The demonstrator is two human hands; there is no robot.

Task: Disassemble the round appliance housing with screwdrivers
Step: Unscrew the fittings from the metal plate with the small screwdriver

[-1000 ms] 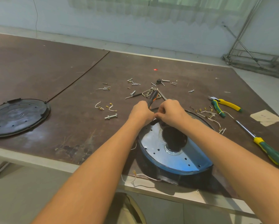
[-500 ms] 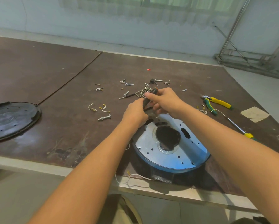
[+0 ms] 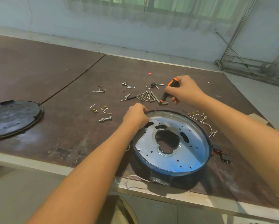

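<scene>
The dark brown worktop [image 3: 38, 70] is made of two boards that meet at a seam, and its near edge is pale. Beyond its far edge a whitish wall [image 3: 87, 21] rises to a curtained, daylit window [image 3: 167, 2]. A metal frame [image 3: 242, 50] stands past the far right corner, on a pale floor [image 3: 14, 199].

Left hand [image 3: 136, 116]: bare; the back of the hand and the knuckles show, with nothing worn on the skin in view.
Right hand [image 3: 184, 90]: bare; the back of the hand and the wrist are uncovered.
Left forearm [image 3: 93, 167]: bare from the wrist to the lower edge of the view, smooth, widening toward the elbow.
Right forearm [image 3: 242, 130]: bare from the wrist to the right edge of the view.
Clothing [image 3: 121, 210]: a patch of olive-khaki fabric with a dark seam shows at the bottom edge between the arms; which garment cannot be told.
</scene>
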